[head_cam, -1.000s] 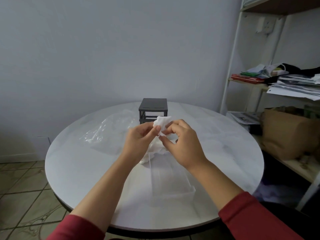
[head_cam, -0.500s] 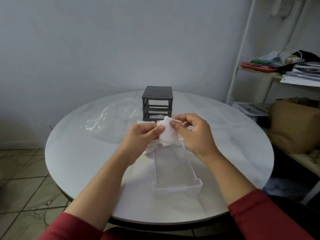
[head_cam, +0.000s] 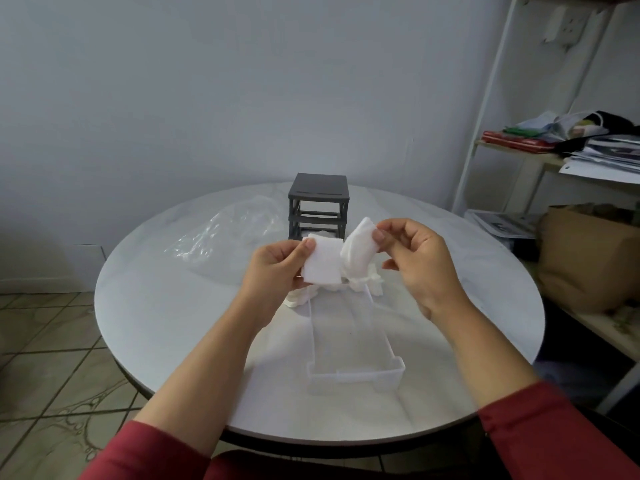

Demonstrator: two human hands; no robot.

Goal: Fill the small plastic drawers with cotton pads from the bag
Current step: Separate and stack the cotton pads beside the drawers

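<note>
Leftmost, the tiled floor (head_cam: 45,358) runs under the curved rim of the round white table (head_cam: 166,323), whose left and near-left top lies bare out to the edge. Further back on that side a crumpled clear plastic bag (head_cam: 228,237) lies flat, well in from the rim, its right end close to the dark grey drawer frame (head_cam: 318,202). That frame stands upright near the table's far edge, its slots open to the front. Something white shows at its foot, and I cannot tell whether it sits inside the lowest slot or just in front.

Above the table's middle, the left hand (head_cam: 273,268) pinches a flat cotton pad (head_cam: 322,261) by its left edge between thumb and fingers. Just beside it the right hand (head_cam: 419,261) pinches a second cotton pad (head_cam: 358,251), bent into a curve. The two pads meet or nearly meet at their inner edges, and the hands are apart.

Beneath them a loose heap of pads (head_cam: 367,284) lies on the table. The clear drawer (head_cam: 356,374) lies lengthwise, its front toward the near rim with bare table on both sides. The tabletop shows through its near stretch, and the heap crowds its far end, inside or beyond I cannot tell.

Right of the table, apart from its rim, a white shelf (head_cam: 485,109) carries stacked papers (head_cam: 602,157) and a brown paper bag (head_cam: 588,261).
</note>
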